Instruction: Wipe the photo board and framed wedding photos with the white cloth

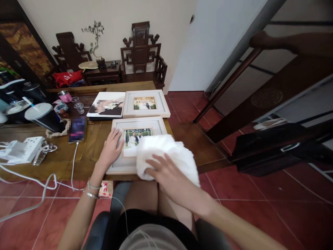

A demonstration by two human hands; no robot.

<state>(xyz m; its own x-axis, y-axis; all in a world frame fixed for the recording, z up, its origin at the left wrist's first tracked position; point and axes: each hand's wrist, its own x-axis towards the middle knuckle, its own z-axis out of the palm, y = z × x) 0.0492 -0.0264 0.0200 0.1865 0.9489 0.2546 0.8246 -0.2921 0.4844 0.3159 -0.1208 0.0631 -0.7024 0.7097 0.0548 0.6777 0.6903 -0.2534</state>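
Observation:
A light wooden picture frame (130, 152) with a small photo of two people lies face up at the table's front edge. My left hand (111, 148) rests on the frame's left side, fingers stretched out and holding nothing. Over the frame's lower right part is a fluffy white cloth (178, 152), which hangs past the table edge. My right hand (169, 175) presses on this cloth with bent fingers and grips it. The cloth hides the right part of the frame and a corner of the photo.
Behind lie a second picture frame (165, 109) and a photo album (114, 99). To the left are a charging phone (77, 129), a dark cup (43, 118) with a straw and a white power strip (27, 151) with loose cables. A wooden chair (244, 80) stands right.

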